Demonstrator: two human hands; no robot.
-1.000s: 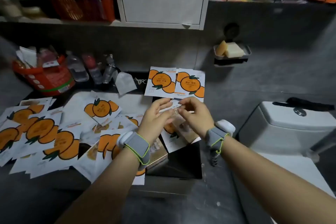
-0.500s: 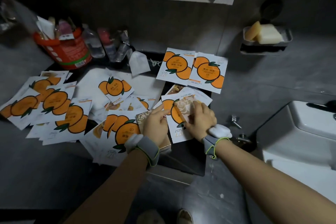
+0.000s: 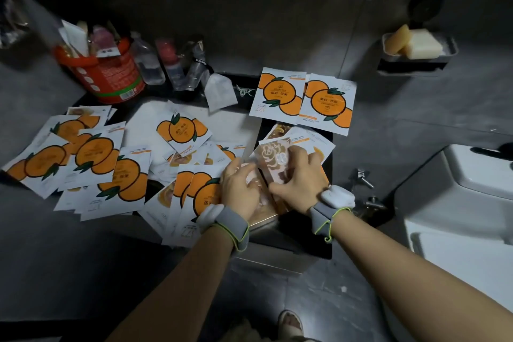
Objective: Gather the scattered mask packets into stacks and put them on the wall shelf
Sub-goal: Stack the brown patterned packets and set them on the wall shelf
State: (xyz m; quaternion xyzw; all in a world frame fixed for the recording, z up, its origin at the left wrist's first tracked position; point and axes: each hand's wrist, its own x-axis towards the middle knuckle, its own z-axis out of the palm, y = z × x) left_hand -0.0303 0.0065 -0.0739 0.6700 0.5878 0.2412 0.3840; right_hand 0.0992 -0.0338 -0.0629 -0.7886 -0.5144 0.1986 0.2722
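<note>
Beige, rose-patterned packet [image 3: 270,158] sits pinched in the right hand [image 3: 299,183] (thumb at its near edge). The left hand [image 3: 240,189] touches its left side, grip unclear.

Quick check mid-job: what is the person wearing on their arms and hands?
Both forearms are bare, with no sleeves, and the left hand and right hand wear no gloves. Each wrist carries a grey fabric band edged with yellow-green cord. The left wristband and the right wristband each hold a rounded white module.
</note>
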